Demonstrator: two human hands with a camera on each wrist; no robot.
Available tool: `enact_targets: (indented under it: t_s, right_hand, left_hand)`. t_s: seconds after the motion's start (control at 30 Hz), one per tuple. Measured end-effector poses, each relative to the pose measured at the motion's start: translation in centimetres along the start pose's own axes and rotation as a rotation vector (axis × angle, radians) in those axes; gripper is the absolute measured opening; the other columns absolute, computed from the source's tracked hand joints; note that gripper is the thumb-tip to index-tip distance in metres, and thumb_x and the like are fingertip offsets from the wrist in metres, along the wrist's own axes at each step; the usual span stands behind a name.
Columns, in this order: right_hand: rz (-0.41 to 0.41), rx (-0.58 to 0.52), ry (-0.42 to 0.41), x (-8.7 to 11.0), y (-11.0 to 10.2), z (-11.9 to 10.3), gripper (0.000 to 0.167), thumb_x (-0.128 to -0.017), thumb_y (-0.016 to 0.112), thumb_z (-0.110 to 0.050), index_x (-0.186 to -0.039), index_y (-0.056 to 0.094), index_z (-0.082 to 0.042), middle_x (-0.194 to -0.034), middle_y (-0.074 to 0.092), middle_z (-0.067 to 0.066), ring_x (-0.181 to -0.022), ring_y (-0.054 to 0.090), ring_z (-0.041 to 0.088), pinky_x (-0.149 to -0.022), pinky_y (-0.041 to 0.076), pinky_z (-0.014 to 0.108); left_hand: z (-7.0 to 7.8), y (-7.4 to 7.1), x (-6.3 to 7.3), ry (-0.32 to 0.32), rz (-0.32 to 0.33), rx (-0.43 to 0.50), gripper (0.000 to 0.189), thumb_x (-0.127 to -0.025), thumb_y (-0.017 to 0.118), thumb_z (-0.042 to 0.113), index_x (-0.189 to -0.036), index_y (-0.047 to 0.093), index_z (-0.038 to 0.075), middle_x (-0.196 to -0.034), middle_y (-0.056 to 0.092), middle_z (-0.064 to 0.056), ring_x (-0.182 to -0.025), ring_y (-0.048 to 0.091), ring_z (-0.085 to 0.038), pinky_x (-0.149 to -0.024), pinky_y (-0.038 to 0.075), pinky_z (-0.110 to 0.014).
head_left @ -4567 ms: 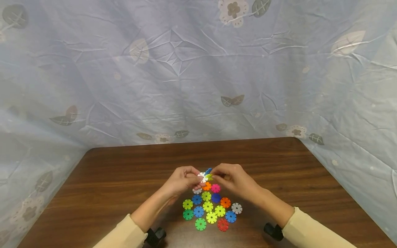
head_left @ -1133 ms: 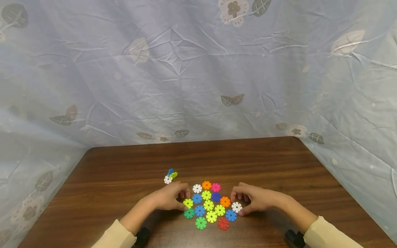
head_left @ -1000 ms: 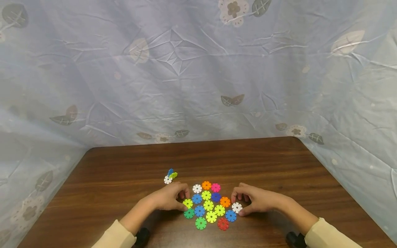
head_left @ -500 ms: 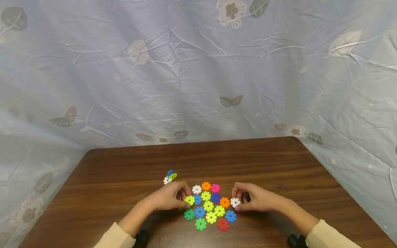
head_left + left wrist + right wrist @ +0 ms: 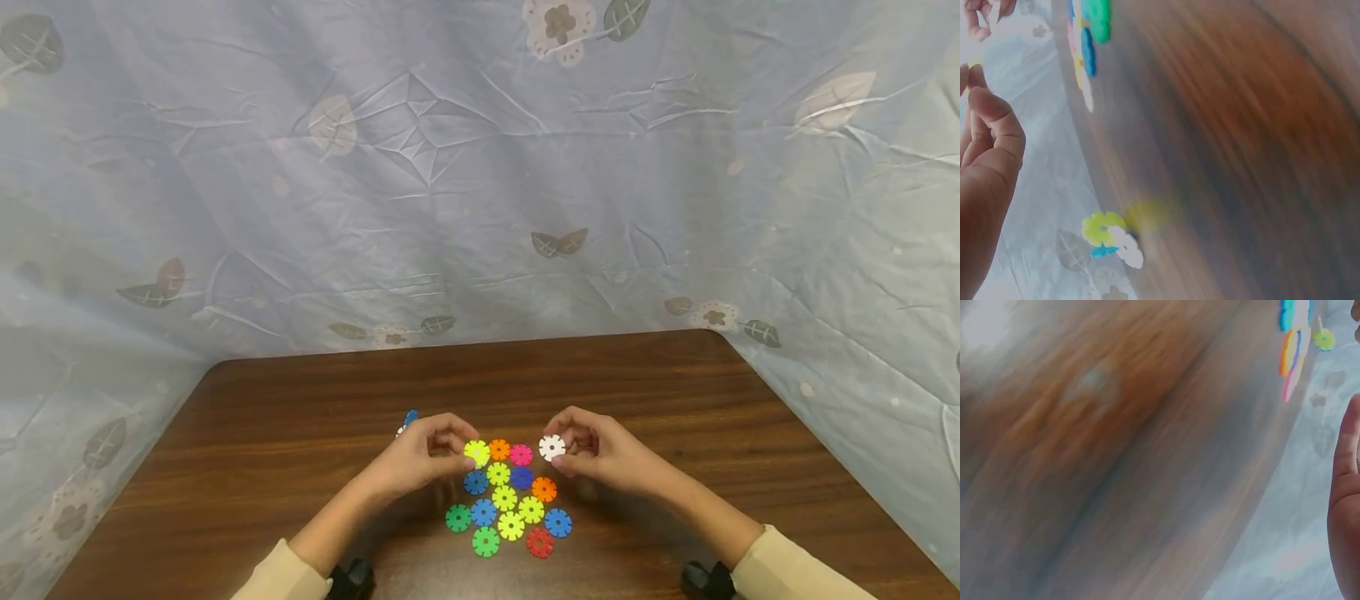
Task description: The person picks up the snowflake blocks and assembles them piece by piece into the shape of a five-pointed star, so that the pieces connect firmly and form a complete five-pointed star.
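Note:
My left hand point(image 5: 426, 457) pinches a yellow notched snowflake disc point(image 5: 477, 452) between thumb and fingers, raised above the table. Level with it on the right, my right hand point(image 5: 600, 450) pinches a white snowflake disc point(image 5: 552, 447) by its edge. The two discs are apart, faces toward the head camera. Beneath and between the hands lie loose discs, among them an orange disc point(image 5: 499, 450), a pink disc point(image 5: 521, 454) and a red disc point(image 5: 539, 543). In the left wrist view, a joined piece of yellow-green point(image 5: 1100, 228), white point(image 5: 1127, 247) and blue discs stands on the table.
Near the body, a green disc point(image 5: 458, 517) and a blue disc point(image 5: 558, 523) edge the loose group on the brown wooden table point(image 5: 300, 433). The joined piece's blue disc point(image 5: 412, 416) shows behind the left hand. A patterned cloth point(image 5: 480, 183) hangs around the table's back and sides.
Both hands set down the joined piece at left, then took a yellow and a white disc from the group's two sides. They have lifted these and brought them inward and away from the body.

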State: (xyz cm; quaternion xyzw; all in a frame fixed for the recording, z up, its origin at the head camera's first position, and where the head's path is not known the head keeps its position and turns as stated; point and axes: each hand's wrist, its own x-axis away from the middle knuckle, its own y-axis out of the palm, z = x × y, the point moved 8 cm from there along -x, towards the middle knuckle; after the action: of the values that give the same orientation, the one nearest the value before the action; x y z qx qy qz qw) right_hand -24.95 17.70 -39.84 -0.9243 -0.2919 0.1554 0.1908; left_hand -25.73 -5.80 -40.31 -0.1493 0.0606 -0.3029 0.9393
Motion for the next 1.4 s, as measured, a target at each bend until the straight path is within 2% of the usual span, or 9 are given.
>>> enact_targets:
  t_s: [0.13,0.33,0.5,0.6,0.73,0.83,1.17,1.27,1.4]
  right_hand:
    - [0.048,0.009,-0.004,-0.3,-0.1,-0.9,0.034,-0.097,0.074,-0.010,-0.127,0.060,-0.002,-0.091,0.070,0.013,-0.072,0.068,0.014,-0.063,0.059,0.025]
    - [0.104,0.029,-0.050,-0.8,0.0,-2.3,0.032,-0.096,0.075,-0.008,-0.125,0.062,-0.006,-0.097,0.072,0.013,-0.077,0.067,0.009,-0.065,0.058,0.024]
    - [0.117,0.029,-0.066,-1.1,0.3,-3.0,0.031,-0.096,0.075,-0.007,-0.124,0.063,-0.007,-0.101,0.071,0.015,-0.079,0.066,0.009,-0.066,0.056,0.022]
    - [0.125,0.022,-0.075,-1.3,0.5,-3.3,0.030,-0.096,0.074,-0.007,-0.124,0.063,-0.007,-0.103,0.070,0.015,-0.079,0.066,0.010,-0.066,0.057,0.023]
    - [0.134,0.006,-0.093,-1.5,0.7,-3.7,0.030,-0.096,0.074,-0.006,-0.124,0.063,-0.008,-0.105,0.069,0.014,-0.080,0.066,0.009,-0.065,0.057,0.022]
    - [0.140,-0.007,-0.107,-1.6,0.8,-4.0,0.029,-0.096,0.074,-0.006,-0.123,0.063,-0.009,-0.106,0.069,0.013,-0.083,0.066,0.008,-0.067,0.058,0.023]
    - [0.201,0.000,-0.110,-1.8,0.7,-4.5,0.029,-0.096,0.074,-0.006,-0.124,0.063,-0.009,-0.113,0.068,0.013,-0.091,0.068,0.009,-0.071,0.060,0.025]
    - [0.207,-0.008,-0.115,-1.9,0.8,-4.7,0.030,-0.096,0.074,-0.005,-0.124,0.064,-0.006,-0.112,0.069,0.015,-0.090,0.068,0.009,-0.072,0.060,0.025]
    - [0.215,-0.015,-0.133,-1.9,0.9,-4.8,0.027,-0.096,0.073,-0.004,-0.122,0.066,-0.006,-0.108,0.070,0.015,-0.089,0.068,0.009,-0.073,0.062,0.025]
  left_hand:
    - [0.4,0.3,0.0,-0.023,0.023,0.075,0.038,-0.097,0.074,0.015,-0.128,0.062,-0.002,-0.094,0.071,-0.001,-0.087,0.065,-0.010,-0.078,0.058,-0.028]
    - [1.3,1.0,-0.1,-0.026,0.031,0.135,0.039,-0.097,0.075,0.016,-0.130,0.062,-0.001,-0.094,0.071,0.003,-0.087,0.067,-0.010,-0.081,0.059,-0.030]
    - [1.9,1.5,-0.3,-0.021,0.032,0.156,0.039,-0.098,0.074,0.017,-0.131,0.061,0.000,-0.093,0.072,0.006,-0.089,0.068,-0.015,-0.083,0.059,-0.033]
    - [2.1,1.7,-0.4,-0.034,0.044,0.165,0.039,-0.098,0.074,0.019,-0.131,0.062,0.002,-0.093,0.073,0.007,-0.087,0.066,-0.014,-0.080,0.058,-0.031]
    - [2.4,1.9,-0.6,-0.036,0.074,0.168,0.038,-0.097,0.075,0.018,-0.130,0.062,0.003,-0.093,0.074,0.001,-0.081,0.061,-0.010,-0.074,0.053,-0.028]
    - [2.6,1.9,-0.7,-0.030,0.093,0.174,0.038,-0.097,0.075,0.017,-0.130,0.062,0.002,-0.093,0.075,0.000,-0.080,0.063,-0.010,-0.073,0.054,-0.027]
    - [2.6,2.0,-1.0,-0.047,0.114,0.225,0.039,-0.097,0.074,0.014,-0.131,0.062,-0.002,-0.090,0.074,0.004,-0.076,0.063,-0.009,-0.073,0.057,-0.024]
    - [2.6,2.0,-1.0,-0.057,0.117,0.239,0.038,-0.097,0.074,0.014,-0.130,0.062,-0.001,-0.092,0.075,0.003,-0.077,0.064,-0.010,-0.074,0.058,-0.025]
    - [2.6,2.2,-1.0,-0.057,0.115,0.262,0.038,-0.098,0.074,0.013,-0.131,0.061,-0.002,-0.088,0.074,0.007,-0.076,0.062,-0.011,-0.075,0.057,-0.025]
